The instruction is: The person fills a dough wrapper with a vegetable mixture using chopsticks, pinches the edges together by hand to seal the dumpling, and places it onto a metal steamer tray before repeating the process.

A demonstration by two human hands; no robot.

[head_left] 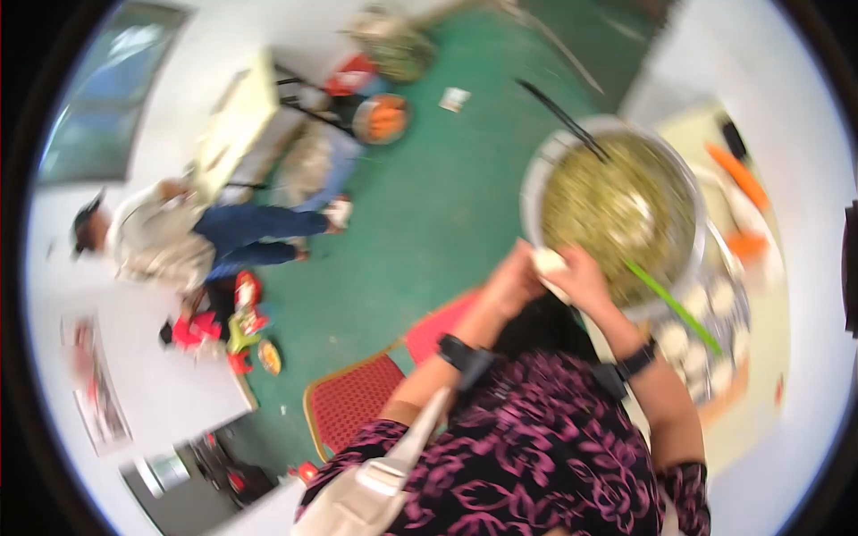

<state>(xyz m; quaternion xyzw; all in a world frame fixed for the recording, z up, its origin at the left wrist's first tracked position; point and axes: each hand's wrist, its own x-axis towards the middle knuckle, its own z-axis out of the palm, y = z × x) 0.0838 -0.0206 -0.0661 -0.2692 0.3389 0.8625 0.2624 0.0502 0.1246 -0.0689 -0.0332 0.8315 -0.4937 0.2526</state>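
A piece of white dough (549,263) is held between my two hands beside the rim of a large metal bowl. My left hand (514,279) grips it from the left, while my right hand (583,279) closes on its other side with fingers curled. Chopped green filling (590,201) lies in the metal bowl (534,183). A dark long handle (559,114) leans out over its far rim. Close to my right forearm, a bright green stick-like utensil (672,305) slants from the bowl across a tray of round white dough pieces (693,357).
Orange-handled things (740,177) and a black object (733,136) lie on the table (764,308) at right. Red chairs (357,397) stand to my left. Farther off, a person (165,232) stands by another table (237,125), near a basin of orange items (384,119).
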